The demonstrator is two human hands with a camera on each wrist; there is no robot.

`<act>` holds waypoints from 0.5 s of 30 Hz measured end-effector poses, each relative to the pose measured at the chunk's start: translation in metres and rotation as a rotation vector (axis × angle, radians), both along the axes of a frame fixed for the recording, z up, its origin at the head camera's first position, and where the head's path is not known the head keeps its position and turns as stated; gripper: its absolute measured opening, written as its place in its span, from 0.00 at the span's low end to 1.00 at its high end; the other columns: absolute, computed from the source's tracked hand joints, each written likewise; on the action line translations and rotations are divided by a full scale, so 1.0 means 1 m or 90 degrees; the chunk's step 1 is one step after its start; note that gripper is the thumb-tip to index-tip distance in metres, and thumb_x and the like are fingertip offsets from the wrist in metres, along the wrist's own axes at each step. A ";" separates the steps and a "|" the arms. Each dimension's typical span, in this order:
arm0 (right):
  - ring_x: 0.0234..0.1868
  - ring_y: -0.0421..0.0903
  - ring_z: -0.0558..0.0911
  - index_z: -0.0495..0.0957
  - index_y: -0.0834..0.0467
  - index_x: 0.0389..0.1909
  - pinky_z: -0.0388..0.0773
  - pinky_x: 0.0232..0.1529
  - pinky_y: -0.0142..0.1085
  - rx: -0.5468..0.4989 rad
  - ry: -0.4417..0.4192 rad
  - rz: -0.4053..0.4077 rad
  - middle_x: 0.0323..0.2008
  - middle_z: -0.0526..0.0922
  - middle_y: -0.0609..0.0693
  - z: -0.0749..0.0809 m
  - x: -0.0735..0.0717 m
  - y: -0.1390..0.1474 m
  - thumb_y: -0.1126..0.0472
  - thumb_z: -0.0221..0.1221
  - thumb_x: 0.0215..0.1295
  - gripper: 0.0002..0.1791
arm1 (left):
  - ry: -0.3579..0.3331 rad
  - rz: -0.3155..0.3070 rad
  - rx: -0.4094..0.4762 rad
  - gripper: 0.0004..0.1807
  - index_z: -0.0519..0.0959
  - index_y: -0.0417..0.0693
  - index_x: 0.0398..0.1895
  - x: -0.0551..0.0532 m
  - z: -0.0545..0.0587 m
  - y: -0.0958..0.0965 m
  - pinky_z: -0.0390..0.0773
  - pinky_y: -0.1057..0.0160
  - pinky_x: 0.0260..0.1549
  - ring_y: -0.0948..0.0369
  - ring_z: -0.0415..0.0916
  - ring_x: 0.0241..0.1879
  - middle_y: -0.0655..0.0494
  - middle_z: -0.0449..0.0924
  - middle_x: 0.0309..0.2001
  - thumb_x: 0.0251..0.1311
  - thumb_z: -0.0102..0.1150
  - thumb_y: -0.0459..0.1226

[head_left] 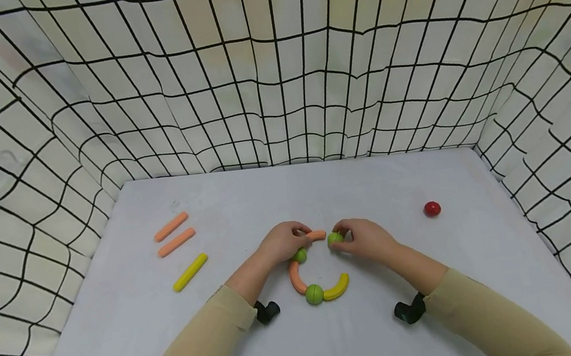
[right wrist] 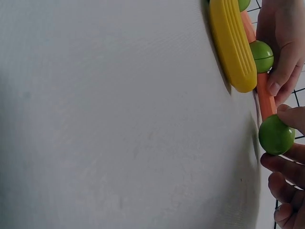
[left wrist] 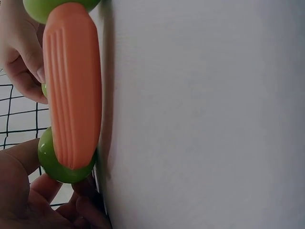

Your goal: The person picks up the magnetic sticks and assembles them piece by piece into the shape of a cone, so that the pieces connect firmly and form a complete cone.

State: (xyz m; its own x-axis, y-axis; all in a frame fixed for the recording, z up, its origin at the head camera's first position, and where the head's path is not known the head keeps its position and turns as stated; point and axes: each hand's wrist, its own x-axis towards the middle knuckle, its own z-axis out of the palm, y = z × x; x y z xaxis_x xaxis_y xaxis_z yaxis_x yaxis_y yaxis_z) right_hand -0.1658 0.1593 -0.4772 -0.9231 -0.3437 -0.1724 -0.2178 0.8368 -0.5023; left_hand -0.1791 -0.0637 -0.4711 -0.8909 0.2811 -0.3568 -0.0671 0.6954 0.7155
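My left hand (head_left: 285,242) pinches the near end of an orange curved stick (head_left: 317,235), beside a green ball (head_left: 300,255). Between the thumb and fingers of my right hand (head_left: 368,238) is another green ball (head_left: 335,239), close to that stick's free end. Below, a second orange curved stick (head_left: 296,277) runs from the left green ball down to a third green ball (head_left: 314,294). A yellow curved stick (head_left: 336,287) extends right from there, so the pieces form an open ring. In the left wrist view, the ridged orange stick (left wrist: 74,86) partly covers my left fingers.
Two straight orange sticks (head_left: 171,226) and a straight yellow stick (head_left: 190,272) lie on the left of the white table (head_left: 245,200). A red ball (head_left: 432,208) sits at the right. Black netting (head_left: 278,78) over pale walls surrounds the back and sides.
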 end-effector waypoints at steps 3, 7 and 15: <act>0.35 0.41 0.76 0.82 0.51 0.50 0.75 0.39 0.38 -0.003 -0.002 -0.001 0.39 0.82 0.43 -0.001 -0.001 -0.001 0.46 0.68 0.60 0.20 | 0.003 -0.002 -0.001 0.13 0.83 0.52 0.51 0.000 0.000 0.000 0.73 0.64 0.30 0.60 0.74 0.32 0.53 0.79 0.43 0.66 0.62 0.44; 0.36 0.42 0.76 0.82 0.52 0.50 0.75 0.39 0.39 -0.010 -0.003 -0.007 0.40 0.82 0.44 -0.002 -0.002 -0.003 0.46 0.69 0.60 0.21 | 0.006 -0.005 -0.001 0.13 0.83 0.53 0.51 -0.001 -0.001 0.000 0.73 0.64 0.30 0.60 0.74 0.32 0.53 0.79 0.43 0.66 0.62 0.44; 0.34 0.42 0.75 0.82 0.52 0.48 0.74 0.38 0.39 -0.008 0.001 -0.014 0.38 0.81 0.44 -0.003 -0.002 -0.006 0.45 0.68 0.60 0.20 | 0.010 -0.016 -0.008 0.13 0.84 0.54 0.50 -0.002 -0.002 -0.001 0.73 0.63 0.32 0.59 0.74 0.34 0.53 0.79 0.44 0.66 0.62 0.45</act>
